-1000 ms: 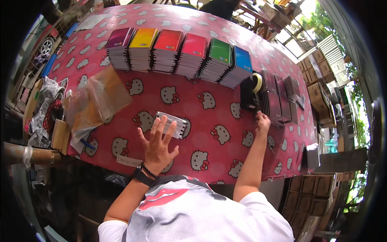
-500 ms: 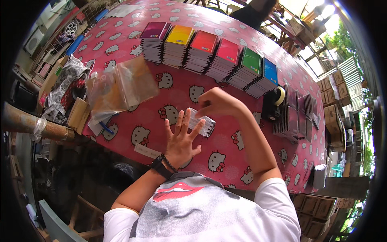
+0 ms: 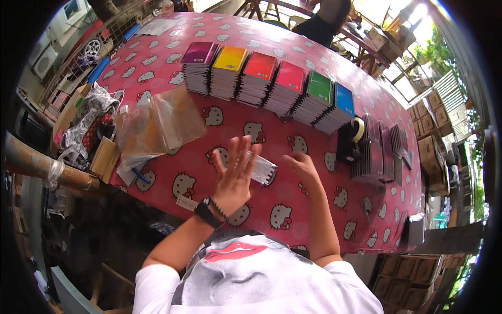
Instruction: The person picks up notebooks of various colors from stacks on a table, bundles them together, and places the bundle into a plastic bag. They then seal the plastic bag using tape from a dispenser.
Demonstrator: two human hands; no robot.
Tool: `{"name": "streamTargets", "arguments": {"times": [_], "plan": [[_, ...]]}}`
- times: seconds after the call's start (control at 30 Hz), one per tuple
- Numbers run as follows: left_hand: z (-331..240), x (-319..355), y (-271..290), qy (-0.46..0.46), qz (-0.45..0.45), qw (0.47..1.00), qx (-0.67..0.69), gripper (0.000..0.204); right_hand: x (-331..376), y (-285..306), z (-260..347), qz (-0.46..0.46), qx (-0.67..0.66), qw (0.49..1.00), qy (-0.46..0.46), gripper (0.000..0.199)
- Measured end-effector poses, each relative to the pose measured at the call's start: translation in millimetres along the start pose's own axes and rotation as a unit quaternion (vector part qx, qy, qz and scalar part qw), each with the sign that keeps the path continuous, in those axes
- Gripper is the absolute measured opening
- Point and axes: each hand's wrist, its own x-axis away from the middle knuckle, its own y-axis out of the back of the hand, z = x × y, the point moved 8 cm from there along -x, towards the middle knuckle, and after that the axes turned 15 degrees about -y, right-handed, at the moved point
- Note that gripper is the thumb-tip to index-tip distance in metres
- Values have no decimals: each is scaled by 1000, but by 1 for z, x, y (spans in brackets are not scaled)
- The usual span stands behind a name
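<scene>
At the far left edge of my desk (image 3: pixel 157 68), which is covered in a red cloth printed with white cartoon cats, a crumpled heap of plastic wrap (image 3: pixel 89 118) lies beside a small brown box (image 3: pixel 103 155). Just right of that sits a loose stack of clear plastic bags (image 3: pixel 157 125), with a blue pen (image 3: pixel 139 176) poking out from under its near corner. Behind them, a row of notebook stacks (image 3: pixel 266 83) runs across the desk, their covers purple, yellow, red, pink, green and blue. My left hand (image 3: pixel 235 175) is raised off the cloth with the fingers spread wide and the palm flat, its grip released and holding nothing; a dark watch (image 3: pixel 207 213) is on that wrist. Partly hidden behind those fingers lies a small pack of white cards in a clear sleeve (image 3: pixel 261 170), flat on the cloth between my two hands. My right hand (image 3: pixel 303 166) is just right of the pack, fingers loosely curled and resting down near the cloth, apart from the pack and grasping nothing. Further right stands a black tape dispenser (image 3: pixel 349 140), touching rows of dark booklets (image 3: pixel 379 152) that stretch toward the desk's right edge.
</scene>
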Motion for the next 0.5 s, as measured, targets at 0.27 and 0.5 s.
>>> {"name": "streamTargets", "arguments": {"times": [0.27, 0.5], "plan": [[15, -45, -4, -89, -185, 772, 601, 110, 47, 3, -76, 86, -246, 965, 19, 40], [10, -21, -40, -60, -107, 776, 618, 114, 78, -44, 18, 159, -249, 943, 154, 75]]}}
